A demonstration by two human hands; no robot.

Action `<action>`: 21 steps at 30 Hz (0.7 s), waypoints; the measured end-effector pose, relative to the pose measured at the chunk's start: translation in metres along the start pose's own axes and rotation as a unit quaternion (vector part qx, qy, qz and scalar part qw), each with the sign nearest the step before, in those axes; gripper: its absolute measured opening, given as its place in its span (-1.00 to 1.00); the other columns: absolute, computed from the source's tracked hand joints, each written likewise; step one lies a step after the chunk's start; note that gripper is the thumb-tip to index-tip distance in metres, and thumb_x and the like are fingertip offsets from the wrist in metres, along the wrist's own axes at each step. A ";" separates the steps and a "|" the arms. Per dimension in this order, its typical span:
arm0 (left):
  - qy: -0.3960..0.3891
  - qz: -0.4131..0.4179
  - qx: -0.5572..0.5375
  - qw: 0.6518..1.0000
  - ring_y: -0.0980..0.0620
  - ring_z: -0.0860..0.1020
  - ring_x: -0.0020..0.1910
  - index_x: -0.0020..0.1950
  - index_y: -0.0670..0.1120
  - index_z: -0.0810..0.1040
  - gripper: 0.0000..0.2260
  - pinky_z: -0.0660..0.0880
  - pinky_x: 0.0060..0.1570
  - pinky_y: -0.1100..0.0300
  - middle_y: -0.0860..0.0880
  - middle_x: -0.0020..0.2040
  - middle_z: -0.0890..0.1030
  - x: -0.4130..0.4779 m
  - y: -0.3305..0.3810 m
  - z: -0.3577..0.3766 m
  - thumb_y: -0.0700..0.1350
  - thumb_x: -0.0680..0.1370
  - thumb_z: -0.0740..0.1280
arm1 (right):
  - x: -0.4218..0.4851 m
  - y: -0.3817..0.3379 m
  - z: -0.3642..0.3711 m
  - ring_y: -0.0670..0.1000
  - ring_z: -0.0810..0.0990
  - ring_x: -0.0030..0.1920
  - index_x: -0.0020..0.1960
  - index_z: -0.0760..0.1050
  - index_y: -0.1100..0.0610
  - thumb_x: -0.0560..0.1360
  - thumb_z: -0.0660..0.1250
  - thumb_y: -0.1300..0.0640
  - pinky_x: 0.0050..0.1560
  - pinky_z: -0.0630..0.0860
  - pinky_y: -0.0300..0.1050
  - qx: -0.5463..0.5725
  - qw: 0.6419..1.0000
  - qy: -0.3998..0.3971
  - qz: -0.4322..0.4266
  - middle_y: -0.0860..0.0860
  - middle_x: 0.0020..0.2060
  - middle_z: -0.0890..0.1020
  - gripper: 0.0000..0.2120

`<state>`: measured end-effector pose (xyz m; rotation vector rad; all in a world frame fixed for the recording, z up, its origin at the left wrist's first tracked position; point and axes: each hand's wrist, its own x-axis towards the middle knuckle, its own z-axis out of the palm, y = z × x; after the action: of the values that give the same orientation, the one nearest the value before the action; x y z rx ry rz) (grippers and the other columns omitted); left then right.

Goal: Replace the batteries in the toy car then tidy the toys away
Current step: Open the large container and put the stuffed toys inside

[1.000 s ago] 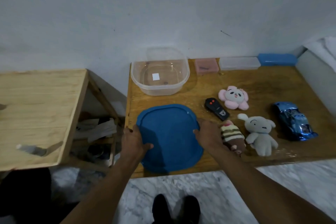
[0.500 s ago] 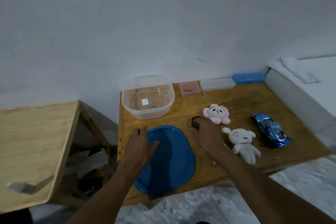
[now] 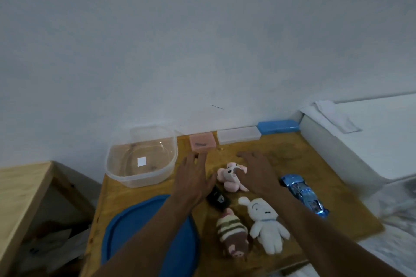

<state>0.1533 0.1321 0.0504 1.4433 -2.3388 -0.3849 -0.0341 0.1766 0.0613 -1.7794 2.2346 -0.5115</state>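
Observation:
The shiny blue toy car [image 3: 302, 194] lies on the right side of the wooden table [image 3: 288, 155]. My left hand [image 3: 193, 177] hovers open over the table's middle, above the black remote [image 3: 217, 199]. My right hand [image 3: 256, 173] is stretched out flat and open, partly covering the pink plush [image 3: 229, 177]. A white plush [image 3: 266, 224] and a striped brown plush [image 3: 233, 233] lie near the front edge. The clear plastic tub [image 3: 140, 156] stands at the back left, its blue lid [image 3: 135, 231] flat in front of it.
Against the wall sit a pink box [image 3: 202, 141], a clear flat box [image 3: 238, 134] and a blue flat box [image 3: 278, 126]. A second wooden table [image 3: 20, 189] stands to the left. A white surface with a folded cloth [image 3: 333, 114] borders the right.
Both hands left the blue lid and reached forward over the toys towards the back of the table. The view tilted upward.

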 end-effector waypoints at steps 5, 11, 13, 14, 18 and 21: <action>-0.035 -0.067 0.023 0.997 -0.12 0.37 0.34 0.49 -0.01 0.23 -0.45 0.44 0.24 -0.01 -0.11 0.42 0.33 0.020 0.027 0.035 0.17 0.55 0.23 | 0.031 0.039 -0.003 0.13 0.37 0.33 0.40 0.37 0.01 0.53 0.29 0.01 0.33 0.35 0.02 0.004 0.997 -0.067 -0.037 0.10 0.33 0.40 -0.56; -0.075 -0.140 0.020 0.987 -0.14 0.35 0.36 0.51 -0.02 0.19 -0.41 0.44 0.24 -0.01 -0.12 0.43 0.31 0.019 0.043 0.063 0.13 0.54 0.27 | 0.057 0.067 0.003 0.15 0.36 0.33 0.43 0.31 0.01 0.55 0.25 -0.04 0.33 0.33 0.04 -0.031 0.986 -0.142 -0.084 0.13 0.35 0.38 -0.53; -0.090 -0.167 0.016 0.982 -0.15 0.34 0.36 0.50 -0.01 0.19 -0.39 0.44 0.25 -0.03 -0.13 0.42 0.30 0.015 0.046 0.070 0.14 0.52 0.31 | 0.060 0.072 0.009 0.16 0.39 0.30 0.43 0.30 -0.02 0.53 0.27 -0.08 0.30 0.37 0.05 -0.027 0.982 -0.162 -0.089 0.13 0.35 0.37 -0.50; -0.096 -0.180 0.014 0.979 -0.16 0.34 0.37 0.50 -0.01 0.19 -0.38 0.44 0.25 -0.04 -0.14 0.42 0.29 0.014 0.046 0.073 0.14 0.51 0.32 | 0.062 0.073 0.012 0.18 0.40 0.30 0.44 0.28 -0.03 0.52 0.28 -0.09 0.29 0.39 0.06 -0.024 0.980 -0.174 -0.089 0.13 0.35 0.36 -0.48; -0.127 -0.213 0.027 0.968 -0.20 0.24 0.42 0.51 -0.01 0.14 -0.32 0.41 0.27 -0.06 -0.18 0.45 0.21 0.012 0.040 0.084 0.18 0.49 0.33 | 0.070 0.074 0.026 0.24 0.40 0.26 0.44 0.24 -0.08 0.49 0.31 -0.10 0.21 0.43 0.05 -0.025 0.973 -0.208 -0.096 0.17 0.33 0.31 -0.45; -0.163 -0.237 0.032 0.957 -0.25 0.19 0.44 0.51 0.01 0.09 -0.22 0.36 0.32 -0.12 -0.20 0.48 0.14 0.012 0.032 0.092 0.25 0.43 0.36 | 0.078 0.072 0.038 0.28 0.35 0.31 0.47 0.19 -0.13 0.46 0.33 -0.16 0.24 0.41 0.10 -0.025 0.964 -0.249 -0.086 0.19 0.38 0.25 -0.37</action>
<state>0.0821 0.1391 -0.0172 2.1151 -2.2324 -0.7283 -0.1010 0.1108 -0.0004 -1.8809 1.7722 -0.0222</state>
